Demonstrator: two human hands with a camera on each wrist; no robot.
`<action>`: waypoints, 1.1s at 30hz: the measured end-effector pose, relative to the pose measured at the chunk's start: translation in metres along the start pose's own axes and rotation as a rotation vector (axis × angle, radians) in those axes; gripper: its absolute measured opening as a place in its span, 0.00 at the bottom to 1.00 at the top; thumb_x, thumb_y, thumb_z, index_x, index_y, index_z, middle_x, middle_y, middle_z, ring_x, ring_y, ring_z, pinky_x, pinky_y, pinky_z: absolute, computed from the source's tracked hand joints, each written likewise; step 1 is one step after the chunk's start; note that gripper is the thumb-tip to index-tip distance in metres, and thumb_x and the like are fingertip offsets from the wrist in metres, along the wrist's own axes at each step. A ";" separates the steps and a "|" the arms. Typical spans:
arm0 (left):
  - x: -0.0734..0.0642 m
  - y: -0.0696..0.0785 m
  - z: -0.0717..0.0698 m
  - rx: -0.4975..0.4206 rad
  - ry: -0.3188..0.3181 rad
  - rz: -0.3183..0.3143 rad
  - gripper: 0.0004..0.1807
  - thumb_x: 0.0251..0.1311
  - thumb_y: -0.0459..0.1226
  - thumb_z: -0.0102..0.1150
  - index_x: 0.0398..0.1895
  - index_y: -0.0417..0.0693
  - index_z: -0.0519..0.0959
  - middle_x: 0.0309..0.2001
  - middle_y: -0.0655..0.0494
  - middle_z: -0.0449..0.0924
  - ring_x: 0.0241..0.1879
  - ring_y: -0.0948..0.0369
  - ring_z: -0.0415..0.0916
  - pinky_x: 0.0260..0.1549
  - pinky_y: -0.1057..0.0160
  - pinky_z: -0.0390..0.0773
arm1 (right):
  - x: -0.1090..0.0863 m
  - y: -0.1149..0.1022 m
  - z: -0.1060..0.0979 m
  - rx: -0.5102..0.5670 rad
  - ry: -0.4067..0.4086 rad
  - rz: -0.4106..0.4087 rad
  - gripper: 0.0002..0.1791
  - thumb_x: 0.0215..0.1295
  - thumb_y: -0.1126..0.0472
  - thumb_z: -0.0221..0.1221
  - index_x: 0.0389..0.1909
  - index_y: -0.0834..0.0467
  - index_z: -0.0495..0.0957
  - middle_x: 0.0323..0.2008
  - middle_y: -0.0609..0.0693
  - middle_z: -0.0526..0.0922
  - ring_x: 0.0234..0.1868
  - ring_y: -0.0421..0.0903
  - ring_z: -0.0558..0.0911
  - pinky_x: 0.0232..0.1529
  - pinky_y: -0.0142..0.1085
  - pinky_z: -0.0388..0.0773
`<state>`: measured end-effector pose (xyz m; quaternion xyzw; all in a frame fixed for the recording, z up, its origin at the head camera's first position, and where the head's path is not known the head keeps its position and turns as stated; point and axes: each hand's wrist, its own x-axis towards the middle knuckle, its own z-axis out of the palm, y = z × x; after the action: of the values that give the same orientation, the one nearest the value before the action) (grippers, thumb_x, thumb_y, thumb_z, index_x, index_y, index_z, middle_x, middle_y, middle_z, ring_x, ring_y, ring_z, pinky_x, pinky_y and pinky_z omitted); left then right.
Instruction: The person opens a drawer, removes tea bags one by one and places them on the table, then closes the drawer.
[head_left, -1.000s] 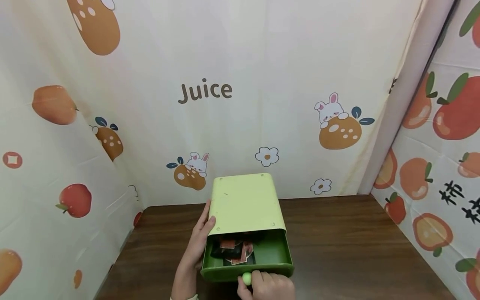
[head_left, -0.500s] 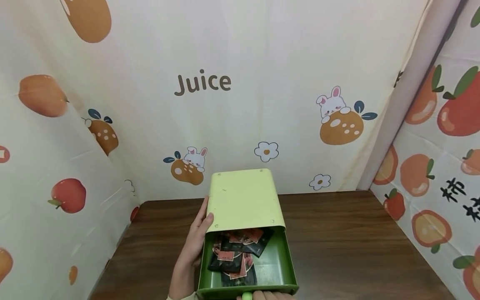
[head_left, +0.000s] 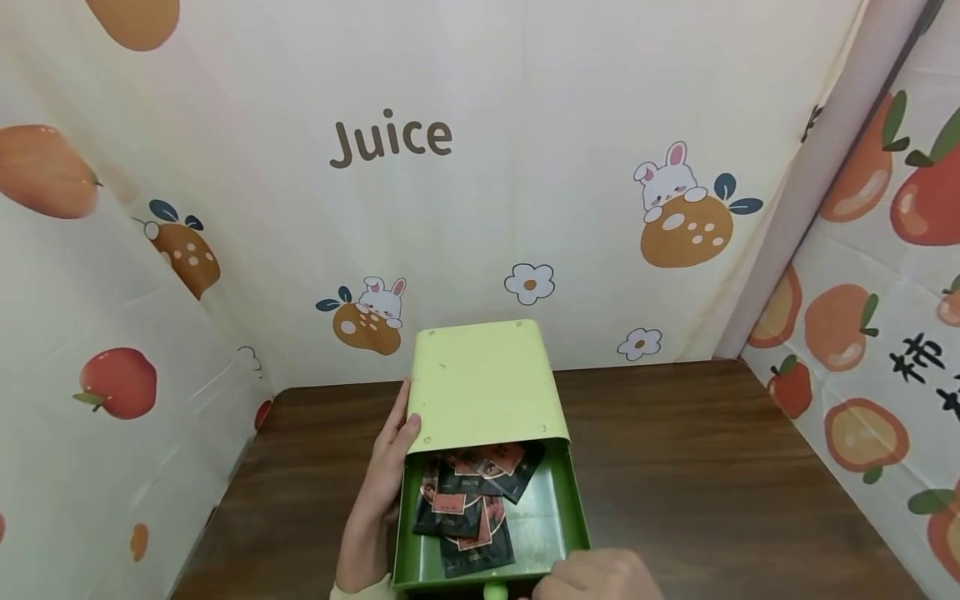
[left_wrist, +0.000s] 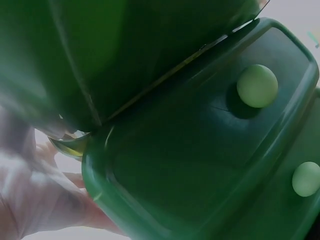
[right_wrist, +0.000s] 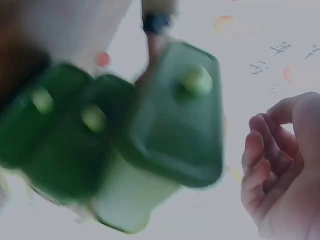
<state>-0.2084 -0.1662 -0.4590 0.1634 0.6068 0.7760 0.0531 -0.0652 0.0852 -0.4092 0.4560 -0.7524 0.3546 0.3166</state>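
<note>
A pale yellow-green drawer cabinet [head_left: 483,383] stands on the table with its top green drawer [head_left: 547,508] pulled out. Inside the drawer, toward its left, lie several black packets [head_left: 476,554] with reddish labels. My left hand [head_left: 384,471] rests along the cabinet's left side, fingers extended and thumb at the top edge. Beside the drawer's round light-green knob [head_left: 495,592], my right hand [head_left: 600,575] is off it, holding nothing. The right wrist view shows this right hand [right_wrist: 285,170] with loosely curled fingers, apart from the drawer front [right_wrist: 175,135].
Two lower drawers [right_wrist: 65,135] with round knobs are pushed in beneath the pulled-out one. Brown wood table [head_left: 675,467] extends on both sides of the cabinet. A fruit-printed curtain [head_left: 465,225] hangs close behind it, with printed sheets at left and right.
The top drawer has slid out toward me, exposing more of the packets. My right hand has let go of the knob and shifted right. My left hand stays at the cabinet's side.
</note>
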 end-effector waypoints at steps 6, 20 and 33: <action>0.000 -0.002 -0.001 0.000 0.019 -0.002 0.30 0.77 0.45 0.39 0.77 0.74 0.45 0.75 0.65 0.42 0.60 0.56 0.67 0.51 0.61 0.73 | 0.047 0.019 -0.026 -0.129 -0.338 0.074 0.08 0.63 0.64 0.58 0.31 0.46 0.80 0.27 0.34 0.75 0.28 0.28 0.71 0.28 0.18 0.65; -0.005 0.000 -0.004 0.003 0.012 -0.002 0.30 0.78 0.43 0.37 0.77 0.73 0.44 0.76 0.63 0.40 0.68 0.55 0.56 0.55 0.63 0.69 | 0.059 0.094 0.014 -0.357 -0.878 0.068 0.54 0.51 0.71 0.67 0.77 0.51 0.48 0.67 0.50 0.64 0.36 0.40 0.70 0.31 0.31 0.65; 0.002 0.002 0.000 -0.024 -0.018 0.014 0.30 0.78 0.43 0.37 0.77 0.71 0.44 0.76 0.65 0.41 0.68 0.57 0.55 0.56 0.65 0.68 | 0.046 0.096 0.030 -0.715 -0.712 -0.156 0.30 0.69 0.56 0.58 0.71 0.54 0.65 0.64 0.52 0.71 0.60 0.45 0.73 0.51 0.37 0.74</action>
<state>-0.2099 -0.1661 -0.4572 0.1742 0.5958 0.7821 0.0551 -0.1751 0.0712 -0.4129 0.4665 -0.8516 -0.1273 0.2023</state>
